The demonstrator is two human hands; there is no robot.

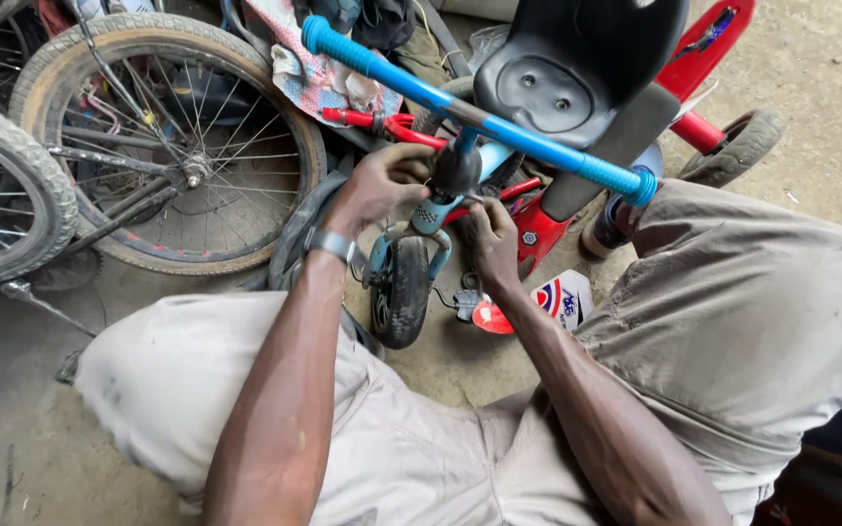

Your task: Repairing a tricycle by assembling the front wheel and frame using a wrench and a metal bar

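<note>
A small child's tricycle stands between my knees, with a blue handlebar (499, 125), a black seat (577, 58), a red frame (538, 229) and a small black front wheel (401, 292). My left hand (377, 183) is wrapped around the black stem just under the handlebar. My right hand (492, 244) is pressed against the light blue fork (433, 216) below the stem, fingers closed on it; whether it holds a small tool I cannot tell. A metal watch (331, 244) is on my left wrist.
Two large spoked bicycle wheels (163, 146) lean at the left over a dirty concrete floor (12, 390). A patterned cloth (319, 73) lies behind the handlebar. A white and red plastic bag (562, 297) lies on the floor by the tricycle's pedal. The tricycle's rear wheel (743, 146) sits at the right.
</note>
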